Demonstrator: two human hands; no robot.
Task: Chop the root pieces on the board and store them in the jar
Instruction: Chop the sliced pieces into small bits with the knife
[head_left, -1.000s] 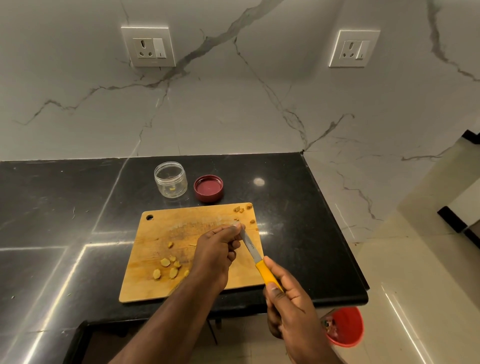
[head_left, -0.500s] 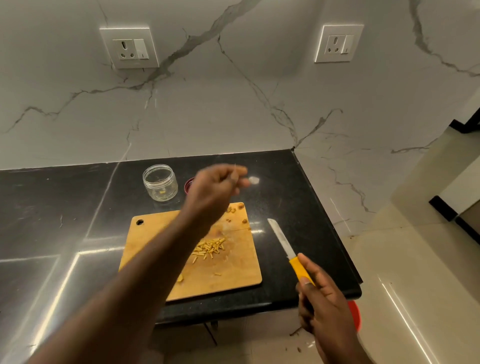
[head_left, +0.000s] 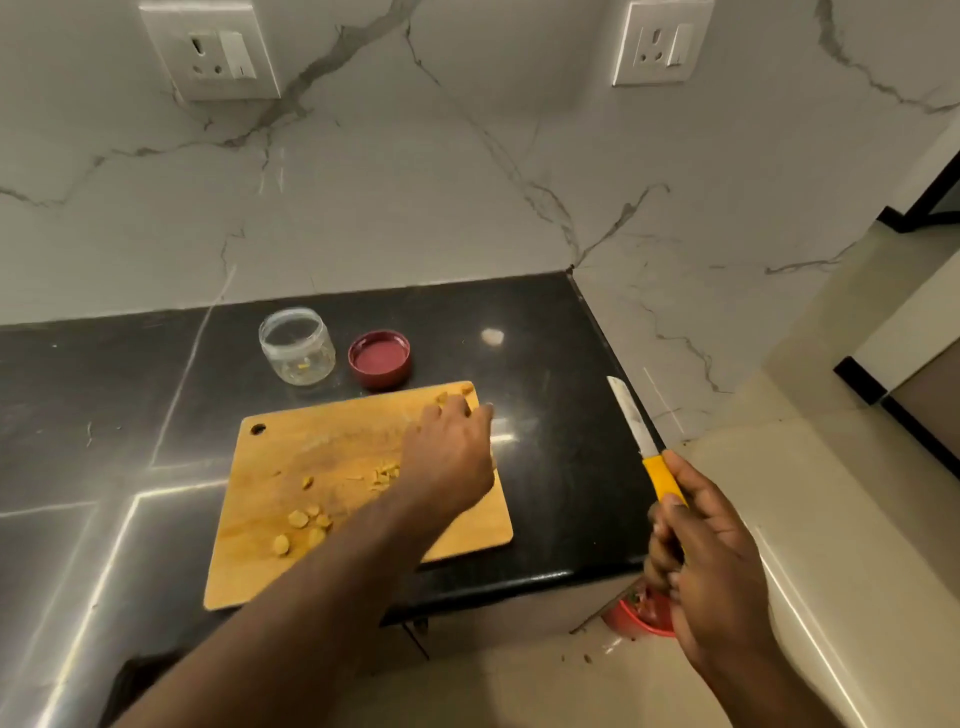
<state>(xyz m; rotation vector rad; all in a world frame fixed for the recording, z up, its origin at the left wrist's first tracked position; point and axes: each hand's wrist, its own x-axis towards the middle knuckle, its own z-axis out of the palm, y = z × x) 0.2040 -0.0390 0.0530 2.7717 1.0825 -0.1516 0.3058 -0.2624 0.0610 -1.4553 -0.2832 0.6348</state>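
A wooden chopping board (head_left: 311, 452) lies on the black counter (head_left: 561, 467). Several yellow root slices (head_left: 304, 522) sit near its front left, with chopped strips (head_left: 384, 475) at its middle and a few bits (head_left: 466, 388) at its far right corner. My left hand (head_left: 449, 457) reaches palm down over that corner, its fingers spread on the bits there. My right hand (head_left: 711, 561) grips the yellow handle of a knife (head_left: 631, 415), blade pointing away, held off the counter's right edge. Behind the board stand a clear jar (head_left: 297, 347) with a few bits inside and its red lid (head_left: 380, 358).
A marble wall with two sockets (head_left: 210, 49) rises behind the counter. The counter ends just right of the board. A red bin (head_left: 636, 616) stands on the floor below the front right corner, partly hidden by my right hand.
My left hand left the knife blade, swung up toward the jar, then came down onto the board's far right corner. My right hand drew the knife off the board to the right.
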